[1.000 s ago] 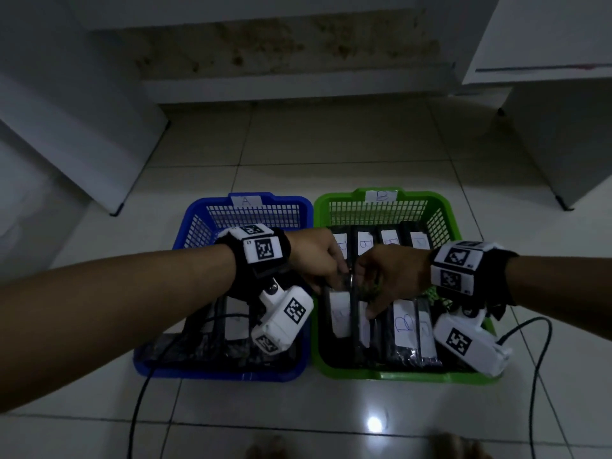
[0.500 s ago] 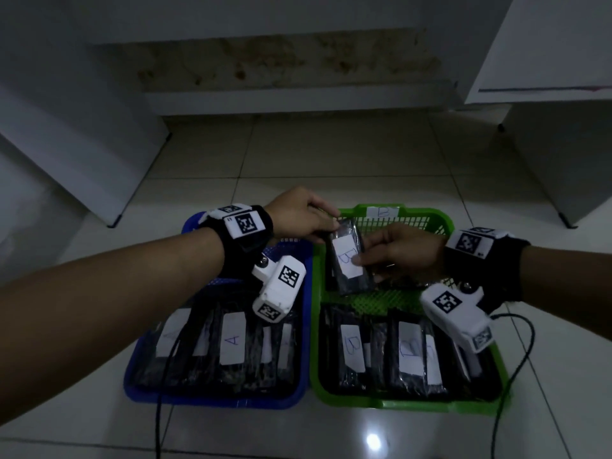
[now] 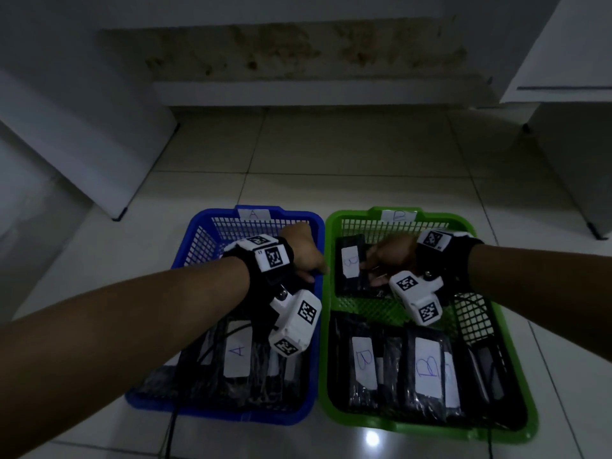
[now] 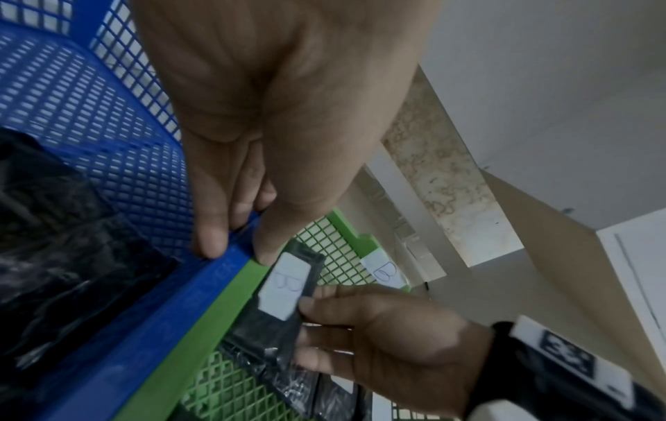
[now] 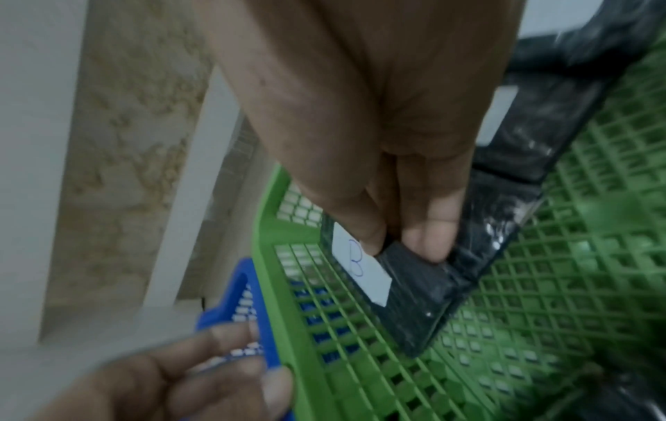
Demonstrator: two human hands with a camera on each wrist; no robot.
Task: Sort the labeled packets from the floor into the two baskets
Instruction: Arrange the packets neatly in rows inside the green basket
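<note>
Your right hand (image 3: 392, 258) pinched a black packet (image 3: 351, 267) with a white "B" label, thumb on the label and fingers on the dark wrapper (clearest in the right wrist view), holding it low over the far left part of the green basket (image 3: 427, 429); whether it touched the mesh could not be told. Your left hand (image 3: 303, 248) held nothing: its fingers were straight, tips resting on the right rim of the blue basket (image 3: 212, 414), where that rim met the green one. The two baskets sat side by side on the tiled floor (image 3: 331, 154), touching, the blue one on the left with an "A" tag on its far wall, the green with a "B" tag. Black packets labelled "A" (image 3: 236, 357) lay in a row in the near half of the blue basket; packets labelled "B" (image 3: 427, 367) lay in the near half of the green basket.
</note>
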